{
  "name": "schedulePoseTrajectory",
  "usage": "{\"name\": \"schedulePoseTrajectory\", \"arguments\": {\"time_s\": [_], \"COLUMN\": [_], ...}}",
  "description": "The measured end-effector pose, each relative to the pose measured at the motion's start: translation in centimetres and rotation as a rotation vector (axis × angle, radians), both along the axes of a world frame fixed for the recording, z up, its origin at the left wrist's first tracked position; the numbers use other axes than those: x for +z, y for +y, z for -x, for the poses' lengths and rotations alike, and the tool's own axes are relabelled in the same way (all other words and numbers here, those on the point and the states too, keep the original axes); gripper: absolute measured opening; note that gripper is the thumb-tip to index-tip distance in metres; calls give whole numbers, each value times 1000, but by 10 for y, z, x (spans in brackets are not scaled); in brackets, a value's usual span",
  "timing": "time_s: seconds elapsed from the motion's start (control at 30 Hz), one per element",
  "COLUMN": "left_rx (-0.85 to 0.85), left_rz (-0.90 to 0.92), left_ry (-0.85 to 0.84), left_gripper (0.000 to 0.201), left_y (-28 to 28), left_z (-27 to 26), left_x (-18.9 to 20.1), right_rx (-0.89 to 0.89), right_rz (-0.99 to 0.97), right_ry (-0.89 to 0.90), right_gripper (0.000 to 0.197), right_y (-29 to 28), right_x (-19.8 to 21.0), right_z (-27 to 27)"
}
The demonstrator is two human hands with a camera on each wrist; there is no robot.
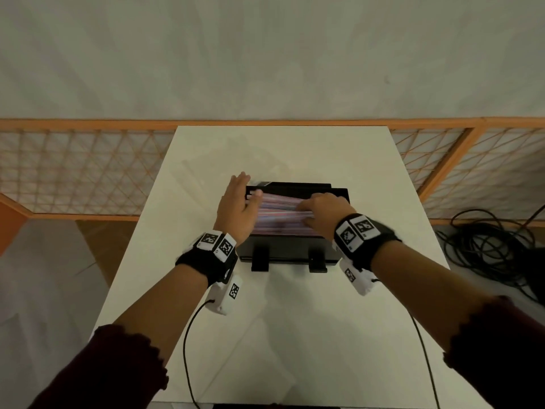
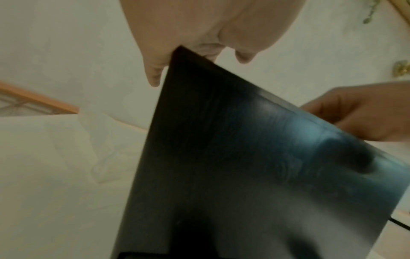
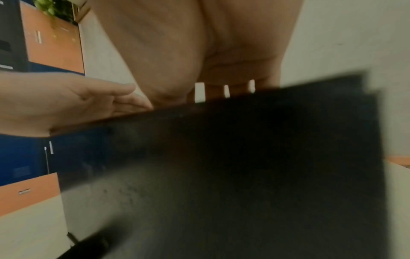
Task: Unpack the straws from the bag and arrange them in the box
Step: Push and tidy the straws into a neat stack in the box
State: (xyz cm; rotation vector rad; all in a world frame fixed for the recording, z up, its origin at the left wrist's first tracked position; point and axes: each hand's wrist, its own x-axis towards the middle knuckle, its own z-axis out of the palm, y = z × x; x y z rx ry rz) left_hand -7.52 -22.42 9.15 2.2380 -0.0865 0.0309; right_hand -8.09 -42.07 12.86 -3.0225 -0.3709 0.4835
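A black box (image 1: 290, 251) stands open in the middle of the white table (image 1: 295, 335). A layer of pink, blue and white straws (image 1: 278, 211) lies lengthwise inside it. My left hand (image 1: 239, 199) is at the box's left end, fingers straight, its palm against the straw ends. At the right end, my right hand (image 1: 320, 211) curls its fingers and thumb around a bundle of straws. White straw ends (image 3: 199, 92) poke out under that palm above the box wall (image 3: 244, 157). A clear plastic bag (image 1: 212, 163) lies flat behind and to the left of the box.
Two black latches (image 1: 260, 259) hang from the box's near side. An orange lattice railing (image 1: 88, 172) runs behind the table. Black cables (image 1: 486, 243) are coiled on the floor at the right. Wires from my wrist cameras trail over the near table.
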Motion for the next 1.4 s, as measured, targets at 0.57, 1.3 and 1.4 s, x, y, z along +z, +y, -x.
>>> {"name": "schedulePoseTrajectory", "arguments": {"time_s": [0.57,1.3,1.4], "left_rx": [-421,-325,-307], "left_rz": [-1001,-901,-896], "left_ry": [-120,-42,-79], "left_gripper": [104,93,92], "left_y": [9,9,10], "left_z": [10,10,11], "left_x": [-3,-8,-10], "right_rx": [43,-38,-51], "right_rz": [-172,-123,-40], "right_ry": [160,223,180], "right_gripper": [62,87,77], "right_y": [8,-12,-5], "right_x": [-29,-6,-17], "right_z": [21,-12,-16]}}
